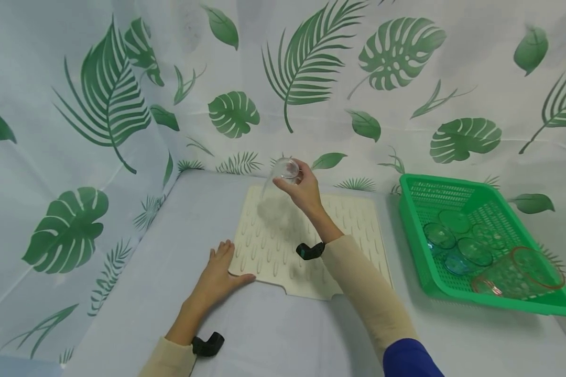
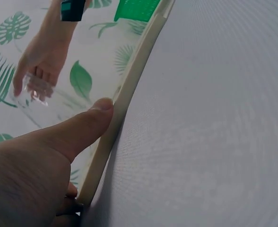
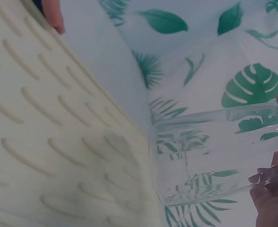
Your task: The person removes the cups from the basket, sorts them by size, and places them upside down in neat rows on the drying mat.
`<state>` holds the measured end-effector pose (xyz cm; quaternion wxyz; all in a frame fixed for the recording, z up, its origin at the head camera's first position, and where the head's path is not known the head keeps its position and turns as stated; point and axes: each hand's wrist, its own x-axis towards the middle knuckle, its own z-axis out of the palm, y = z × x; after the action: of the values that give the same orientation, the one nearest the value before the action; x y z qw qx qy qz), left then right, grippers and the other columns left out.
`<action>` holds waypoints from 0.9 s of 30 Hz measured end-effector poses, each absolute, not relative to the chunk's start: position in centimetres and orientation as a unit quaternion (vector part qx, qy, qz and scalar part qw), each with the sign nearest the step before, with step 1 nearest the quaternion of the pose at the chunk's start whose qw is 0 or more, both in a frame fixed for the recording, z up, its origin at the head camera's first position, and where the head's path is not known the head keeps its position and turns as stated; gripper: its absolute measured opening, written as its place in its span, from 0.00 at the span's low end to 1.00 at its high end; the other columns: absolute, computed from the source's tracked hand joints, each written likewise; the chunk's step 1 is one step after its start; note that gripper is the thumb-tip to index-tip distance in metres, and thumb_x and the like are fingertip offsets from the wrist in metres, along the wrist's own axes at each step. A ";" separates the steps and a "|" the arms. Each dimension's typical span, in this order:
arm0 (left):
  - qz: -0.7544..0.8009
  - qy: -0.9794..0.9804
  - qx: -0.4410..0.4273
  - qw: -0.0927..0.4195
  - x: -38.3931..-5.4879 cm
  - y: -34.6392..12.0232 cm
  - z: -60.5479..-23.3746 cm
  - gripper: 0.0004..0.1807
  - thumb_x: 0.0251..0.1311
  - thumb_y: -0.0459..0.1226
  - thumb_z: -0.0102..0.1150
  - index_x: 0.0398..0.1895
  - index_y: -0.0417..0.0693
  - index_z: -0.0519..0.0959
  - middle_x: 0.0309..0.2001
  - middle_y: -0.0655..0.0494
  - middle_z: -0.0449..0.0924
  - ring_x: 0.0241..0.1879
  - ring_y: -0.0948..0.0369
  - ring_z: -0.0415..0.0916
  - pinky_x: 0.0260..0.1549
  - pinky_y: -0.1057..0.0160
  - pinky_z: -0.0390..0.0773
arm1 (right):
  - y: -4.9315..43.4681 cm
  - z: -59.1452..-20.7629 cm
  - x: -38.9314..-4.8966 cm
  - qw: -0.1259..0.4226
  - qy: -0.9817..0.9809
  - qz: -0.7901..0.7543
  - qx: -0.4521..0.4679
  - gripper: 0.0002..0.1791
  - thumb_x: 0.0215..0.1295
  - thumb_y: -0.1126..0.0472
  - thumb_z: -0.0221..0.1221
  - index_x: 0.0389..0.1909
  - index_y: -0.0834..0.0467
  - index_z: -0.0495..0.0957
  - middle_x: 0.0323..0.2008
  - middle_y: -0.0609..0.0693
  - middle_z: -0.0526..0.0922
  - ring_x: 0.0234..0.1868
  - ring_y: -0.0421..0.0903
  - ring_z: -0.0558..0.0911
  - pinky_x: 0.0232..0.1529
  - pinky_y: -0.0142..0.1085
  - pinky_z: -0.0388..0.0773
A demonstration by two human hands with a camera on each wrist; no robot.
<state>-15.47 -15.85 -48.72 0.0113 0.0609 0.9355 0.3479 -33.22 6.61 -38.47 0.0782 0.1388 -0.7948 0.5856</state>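
Observation:
A clear drinking glass is gripped near its base by my right hand, thumb on one side and fingers on the other. The glass is tilted, its mouth lower than its base and pointing toward the far left part of a cream ribbed drying mat, above which it is held. My left hand rests at the mat's near left corner. Its fingers lie along the left edge, and the thumb touches the front edge.
To the right stands a green plastic basket. Inside are several tinted glasses and a larger clear vessel with an orange rim, which leans on the near wall. A leaf-patterned sheet hangs behind the white-covered table.

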 end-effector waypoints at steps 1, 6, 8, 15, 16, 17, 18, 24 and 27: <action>0.350 0.935 0.061 0.012 -15.4 -15.8 -48.7 0.61 0.51 0.62 0.70 0.77 0.34 0.54 0.79 0.35 0.49 0.80 0.43 0.40 0.79 0.42 0.39 | 6.5 -38.6 -33.4 0.076 -0.799 0.582 0.134 0.43 0.58 0.52 0.71 0.72 0.57 0.64 0.63 0.58 0.75 0.63 0.55 0.75 0.67 0.51 0.74; 0.353 0.933 0.062 0.011 -15.4 -15.8 -48.7 0.62 0.49 0.61 0.72 0.77 0.35 0.54 0.79 0.35 0.49 0.80 0.43 0.41 0.80 0.43 0.39 | 6.0 -39.4 -34.2 0.066 -0.808 0.573 0.123 0.44 0.57 0.50 0.71 0.72 0.58 0.64 0.64 0.58 0.74 0.66 0.55 0.74 0.69 0.48 0.73; 0.357 0.932 0.063 0.010 -15.4 -15.8 -48.7 0.62 0.49 0.61 0.73 0.77 0.35 0.54 0.79 0.36 0.49 0.80 0.44 0.41 0.80 0.43 0.39 | 5.7 -39.7 -34.5 0.064 -0.809 0.571 0.124 0.44 0.57 0.50 0.71 0.72 0.59 0.64 0.64 0.59 0.74 0.66 0.55 0.74 0.70 0.48 0.72; 0.369 0.927 0.061 0.006 -15.4 -16.1 -48.7 0.62 0.48 0.60 0.74 0.77 0.35 0.55 0.78 0.35 0.49 0.80 0.44 0.41 0.80 0.43 0.39 | 4.9 -40.3 -35.0 0.063 -0.822 0.548 0.144 0.45 0.58 0.51 0.72 0.72 0.60 0.64 0.65 0.59 0.74 0.66 0.55 0.74 0.70 0.47 0.73; 0.368 0.928 0.061 0.007 -15.4 -16.1 -48.7 0.62 0.48 0.60 0.74 0.77 0.35 0.55 0.78 0.35 0.49 0.80 0.44 0.41 0.80 0.43 0.39 | 4.8 -40.4 -35.1 0.064 -0.824 0.544 0.147 0.45 0.58 0.51 0.72 0.72 0.60 0.64 0.65 0.59 0.73 0.66 0.55 0.74 0.70 0.47 0.73; 0.370 0.927 0.060 0.008 -15.4 -16.1 -48.7 0.62 0.48 0.60 0.74 0.77 0.35 0.55 0.78 0.35 0.49 0.80 0.44 0.41 0.80 0.43 0.39 | 4.7 -40.4 -35.1 0.063 -0.825 0.541 0.148 0.45 0.58 0.50 0.72 0.72 0.60 0.64 0.65 0.59 0.73 0.66 0.55 0.74 0.70 0.47 0.72; 0.371 0.927 0.060 0.008 -15.3 -16.2 -48.8 0.62 0.48 0.60 0.74 0.77 0.35 0.55 0.78 0.35 0.49 0.80 0.44 0.41 0.80 0.43 0.39 | 4.6 -40.5 -35.1 0.063 -0.825 0.540 0.151 0.45 0.58 0.50 0.72 0.72 0.60 0.64 0.65 0.59 0.73 0.66 0.55 0.74 0.70 0.47 0.72; 0.375 0.925 0.056 0.007 -15.1 -16.2 -48.9 0.61 0.49 0.60 0.73 0.77 0.35 0.55 0.79 0.36 0.50 0.80 0.44 0.42 0.80 0.43 0.41 | 4.3 -41.0 -35.3 0.058 -0.823 0.545 0.152 0.46 0.57 0.50 0.73 0.72 0.61 0.63 0.66 0.59 0.73 0.66 0.55 0.74 0.70 0.47 0.73; 0.375 0.925 0.052 0.010 -15.1 -16.1 -48.9 0.61 0.49 0.60 0.73 0.77 0.35 0.54 0.79 0.37 0.49 0.81 0.45 0.42 0.80 0.43 0.41 | 4.2 -41.2 -35.5 0.055 -0.824 0.543 0.152 0.46 0.57 0.50 0.73 0.73 0.60 0.63 0.68 0.59 0.71 0.68 0.56 0.73 0.71 0.48 0.72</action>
<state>-15.13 -16.07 -48.91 0.0096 0.0524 0.9255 0.3750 -35.47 4.25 -41.23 0.0553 0.1515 -0.8238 0.5434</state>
